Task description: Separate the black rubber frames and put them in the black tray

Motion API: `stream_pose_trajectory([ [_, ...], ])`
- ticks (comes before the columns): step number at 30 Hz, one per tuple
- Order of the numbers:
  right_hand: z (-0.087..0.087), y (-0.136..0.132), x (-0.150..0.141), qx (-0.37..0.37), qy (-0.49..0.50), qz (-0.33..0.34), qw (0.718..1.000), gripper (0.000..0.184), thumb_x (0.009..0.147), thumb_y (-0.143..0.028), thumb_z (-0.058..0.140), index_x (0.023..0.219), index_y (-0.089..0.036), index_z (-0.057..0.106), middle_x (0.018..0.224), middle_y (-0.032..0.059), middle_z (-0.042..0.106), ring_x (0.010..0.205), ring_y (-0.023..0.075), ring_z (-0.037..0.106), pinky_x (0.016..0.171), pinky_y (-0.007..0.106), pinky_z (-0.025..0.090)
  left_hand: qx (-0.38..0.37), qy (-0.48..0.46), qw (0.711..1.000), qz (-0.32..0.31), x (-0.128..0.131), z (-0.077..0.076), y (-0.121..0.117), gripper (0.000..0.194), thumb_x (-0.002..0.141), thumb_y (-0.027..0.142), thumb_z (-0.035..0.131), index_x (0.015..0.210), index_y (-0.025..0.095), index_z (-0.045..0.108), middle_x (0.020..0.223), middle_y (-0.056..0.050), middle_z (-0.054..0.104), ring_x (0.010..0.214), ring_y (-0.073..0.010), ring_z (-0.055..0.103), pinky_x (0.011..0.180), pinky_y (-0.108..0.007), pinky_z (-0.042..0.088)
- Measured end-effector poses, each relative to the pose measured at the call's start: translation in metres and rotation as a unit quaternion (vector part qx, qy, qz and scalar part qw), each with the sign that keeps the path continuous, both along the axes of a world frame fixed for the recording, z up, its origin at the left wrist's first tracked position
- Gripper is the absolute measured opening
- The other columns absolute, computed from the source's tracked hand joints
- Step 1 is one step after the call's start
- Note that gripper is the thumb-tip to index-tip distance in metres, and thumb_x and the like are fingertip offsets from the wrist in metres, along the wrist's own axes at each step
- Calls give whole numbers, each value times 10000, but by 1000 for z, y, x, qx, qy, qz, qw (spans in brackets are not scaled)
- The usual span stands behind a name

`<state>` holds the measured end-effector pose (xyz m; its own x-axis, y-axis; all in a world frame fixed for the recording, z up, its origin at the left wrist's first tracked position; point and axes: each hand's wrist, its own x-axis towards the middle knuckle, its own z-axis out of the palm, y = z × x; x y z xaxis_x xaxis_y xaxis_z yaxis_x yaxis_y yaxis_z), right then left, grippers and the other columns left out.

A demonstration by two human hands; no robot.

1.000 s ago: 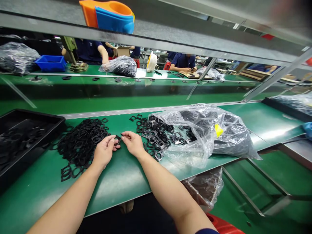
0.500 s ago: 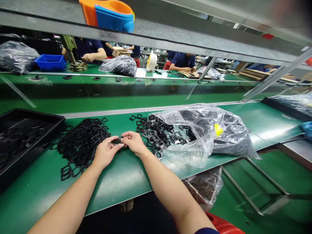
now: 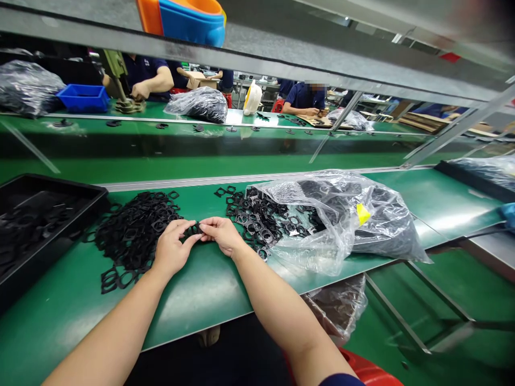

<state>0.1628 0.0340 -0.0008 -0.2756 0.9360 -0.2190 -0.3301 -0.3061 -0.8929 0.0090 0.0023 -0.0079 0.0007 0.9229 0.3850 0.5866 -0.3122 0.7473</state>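
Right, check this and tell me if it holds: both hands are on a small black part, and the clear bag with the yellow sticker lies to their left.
The side is wrong: the head view shows the clear bag with the yellow sticker to the right of the hands. The left hand and right hand are both on a small black part.

Near tabletop offers room; black heap and plastic bag obstruct beyond.

You could read no text: the yellow label on the clear plastic bag showed no legible print, and the pale mark on a navy shirt, beyond that bag to the left, was too small.
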Motion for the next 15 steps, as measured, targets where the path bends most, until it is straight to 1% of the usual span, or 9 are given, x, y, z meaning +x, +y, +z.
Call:
stream_pose_trajectory([
  [5,0,1,2,1,2,7,1000,462,446,-378,855,779,-112,677,582,-21,656,471,65,589,527,199,484,-6,-5,1000,10,-3,0,2,399,734,466,653,1036,206,679,1052,-64,643,749,-168,604,737,-326,518],
  [7,-1,1,2,9,3,10,1000,465,451,-369,855,798,-114,680,585,-18,663,483,68,596,542,205,490,1,-3,1000,12,-5,-1,3,390,730,455,665,1025,200,684,1044,-64,649,729,-161,603,735,-326,519],
  [9,-1,2,2,20,-2,11,1000,455,467,-354,850,812,-114,675,575,-18,660,486,70,595,545,209,489,11,6,1000,11,-5,-1,3,368,736,439,667,1013,197,692,1034,-67,654,753,-167,611,726,-319,519],
  [11,-2,2,2,31,-9,4,999,443,491,-335,841,833,-116,664,567,-19,655,491,73,595,540,209,482,33,21,999,15,-6,-1,3,355,746,424,666,1015,194,692,1024,-72,658,823,-185,619,750,-318,514],
  [13,-2,2,1,41,-14,-6,999,435,515,-315,831,858,-122,647,566,-23,650,499,78,597,538,210,476,73,43,996,24,-6,-1,2,354,754,412,667,1025,186,689,1014,-80,664,915,-207,613,820,-334,497],
  [15,-2,2,1,49,-15,-8,999,429,531,-297,821,876,-128,631,568,-30,644,506,81,597,538,212,471,118,67,990,27,-7,0,2,350,757,402,671,1025,177,688,998,-86,669,965,-219,599,877,-352,473],
])
